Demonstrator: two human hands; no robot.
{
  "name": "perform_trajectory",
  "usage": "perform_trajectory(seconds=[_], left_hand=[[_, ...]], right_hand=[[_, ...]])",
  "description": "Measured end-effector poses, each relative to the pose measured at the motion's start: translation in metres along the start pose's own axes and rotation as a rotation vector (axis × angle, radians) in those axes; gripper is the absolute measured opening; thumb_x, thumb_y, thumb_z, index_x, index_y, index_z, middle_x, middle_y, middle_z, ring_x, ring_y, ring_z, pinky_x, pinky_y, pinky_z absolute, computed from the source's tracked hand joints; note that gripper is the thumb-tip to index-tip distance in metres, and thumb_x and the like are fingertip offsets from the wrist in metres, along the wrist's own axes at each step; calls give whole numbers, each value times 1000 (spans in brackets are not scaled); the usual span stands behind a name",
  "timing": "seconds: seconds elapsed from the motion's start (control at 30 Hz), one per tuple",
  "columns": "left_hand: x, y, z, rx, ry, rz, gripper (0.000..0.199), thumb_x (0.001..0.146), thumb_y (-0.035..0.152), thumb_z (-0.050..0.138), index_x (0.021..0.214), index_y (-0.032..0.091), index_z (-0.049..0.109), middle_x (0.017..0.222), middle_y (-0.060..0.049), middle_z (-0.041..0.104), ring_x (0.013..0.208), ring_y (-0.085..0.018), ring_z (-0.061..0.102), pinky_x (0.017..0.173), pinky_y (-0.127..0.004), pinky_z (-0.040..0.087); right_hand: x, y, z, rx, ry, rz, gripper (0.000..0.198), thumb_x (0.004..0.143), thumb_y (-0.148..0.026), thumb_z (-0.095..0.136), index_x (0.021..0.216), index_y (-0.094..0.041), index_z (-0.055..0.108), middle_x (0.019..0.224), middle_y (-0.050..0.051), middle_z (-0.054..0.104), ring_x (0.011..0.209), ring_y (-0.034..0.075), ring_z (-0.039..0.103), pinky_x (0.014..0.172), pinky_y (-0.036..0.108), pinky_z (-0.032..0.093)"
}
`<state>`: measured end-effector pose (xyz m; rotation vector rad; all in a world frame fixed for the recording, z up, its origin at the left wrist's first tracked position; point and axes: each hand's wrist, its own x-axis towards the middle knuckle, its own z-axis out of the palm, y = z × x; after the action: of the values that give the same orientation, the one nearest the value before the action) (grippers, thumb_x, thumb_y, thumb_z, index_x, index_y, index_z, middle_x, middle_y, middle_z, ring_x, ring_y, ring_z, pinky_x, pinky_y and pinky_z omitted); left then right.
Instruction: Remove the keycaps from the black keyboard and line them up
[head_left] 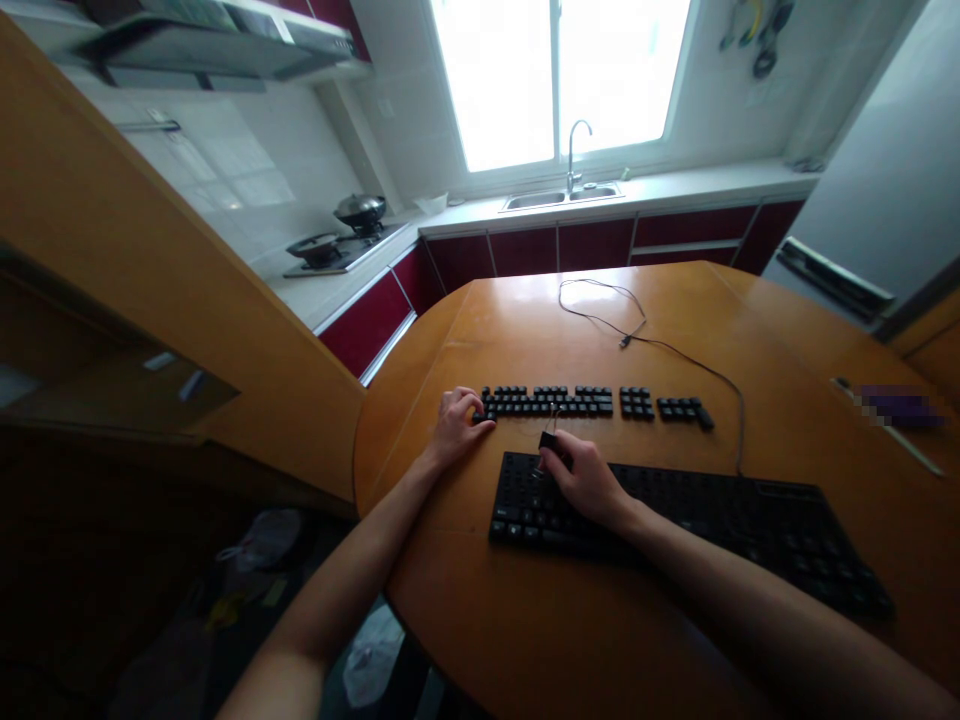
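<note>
My right hand (pixel 585 480) grips a keycap puller (pixel 548 440) with a dark handle and thin wire prongs that point away from me. It is above the left part of a black keyboard (pixel 750 500), where many keys are off and the lower left keys are still on. Behind the keyboard lie rows of loose black keycaps (pixel 555 401), sorted in blocks. My left hand (pixel 454 430) rests at the left end of these rows, thumb and fingers closed around a keycap there. Whether the wire prongs touch anything is too small to tell.
From the keyboard a cable (pixel 697 362) runs across the round wooden table (pixel 495 320) to a coiled loop. A blurred purple item (pixel 904 406) lies at the right edge. Bags (pixel 262 535) sit on the floor at left. Beyond are a sink (pixel 536 200) and a stove (pixel 349 250).
</note>
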<state>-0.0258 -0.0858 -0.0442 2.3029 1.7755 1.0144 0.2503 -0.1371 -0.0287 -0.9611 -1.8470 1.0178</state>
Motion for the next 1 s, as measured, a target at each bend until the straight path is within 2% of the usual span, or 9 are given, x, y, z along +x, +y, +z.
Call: perform_trajectory(seconds=[0.2, 0.33, 0.57, 0.8, 0.87, 1.0], left_hand=[[0, 1, -1, -17, 14, 26, 24, 76, 29, 81, 81, 20, 59, 104, -5, 59, 104, -24, 51, 96, -40, 42], [0, 12, -3, -55, 62, 89, 19, 86, 31, 72, 80, 20, 58, 100, -5, 60, 102, -23, 53, 94, -39, 43], [-1, 33, -2, -107, 47, 211, 9, 93, 26, 61, 87, 20, 61, 95, -5, 63, 97, -21, 55, 89, -37, 46], [0, 32, 0, -147, 36, 209, 8, 94, 23, 59, 86, 20, 61, 93, -5, 64, 95, -21, 56, 87, -37, 47], [0, 32, 0, -154, 36, 210, 8, 94, 23, 59, 86, 20, 61, 92, -5, 63, 93, -21, 56, 86, -37, 47], [0, 31, 1, -173, 34, 209, 7, 94, 23, 59, 87, 21, 61, 92, -5, 63, 93, -21, 56, 85, -37, 47]], right_hand=[[1, -1, -1, -2, 2, 2, 20, 96, -27, 55, 78, -20, 57, 72, 2, 64, 65, 17, 58, 62, 29, 41], [0, -3, -1, -41, 5, -44, 25, 94, -26, 57, 70, -20, 52, 67, 1, 59, 63, 16, 53, 60, 28, 37], [-4, -5, -3, -67, -192, -228, 26, 91, -19, 58, 68, -20, 47, 68, -1, 53, 64, 14, 50, 63, 27, 37], [-6, -7, -6, -206, -369, -396, 13, 90, -16, 58, 78, -20, 59, 80, 4, 62, 74, 17, 56, 68, 27, 41], [-6, -7, -5, -236, -361, -397, 12, 91, -18, 58, 79, -20, 61, 81, 4, 63, 75, 18, 57, 69, 28, 41], [-5, -4, -2, -215, -292, -280, 21, 92, -19, 58, 72, -19, 53, 74, 2, 61, 69, 16, 54, 66, 27, 39]])
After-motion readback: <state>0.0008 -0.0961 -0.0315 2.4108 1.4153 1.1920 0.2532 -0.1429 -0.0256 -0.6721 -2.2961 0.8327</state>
